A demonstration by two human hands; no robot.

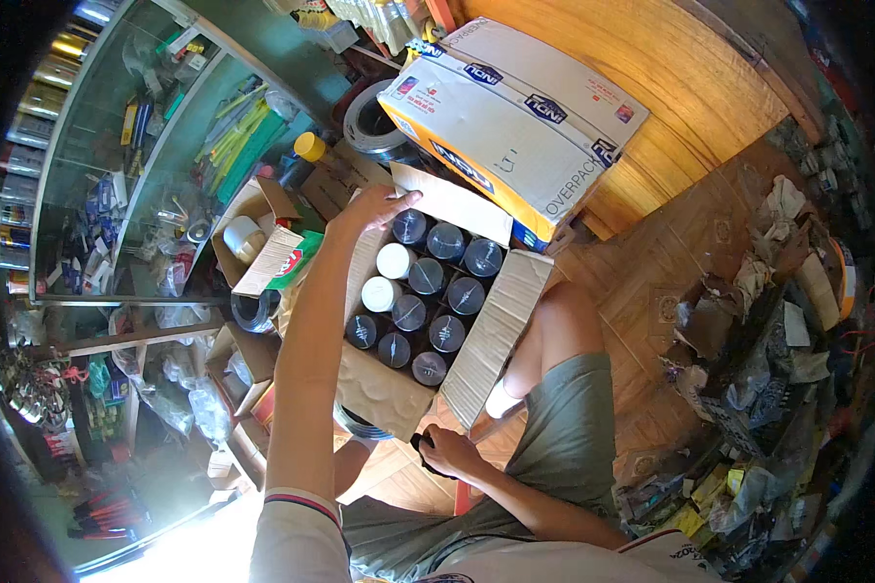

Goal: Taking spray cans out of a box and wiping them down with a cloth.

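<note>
An opened cardboard box [481,342] stands before me, its flaps folded outward. Inside are several upright cans with dark caps [409,312] and two with white caps [381,294]. My left hand [385,208] reaches to the far left corner of the box, fingers spread at the raised flap [452,200]; whether it grips the flap I cannot tell. Near the box's close edge, my right hand [448,452] is closed on a black object [430,459], mostly hidden by the fingers.
A large white and orange carton [510,124] lies beyond the box, beside a wooden panel [671,102]. Left are a small open carton [251,240], rolls of tape or hose [372,120] and glass shelves [127,167] of goods. Scrap cardboard and plastic [751,386] are heaped at right.
</note>
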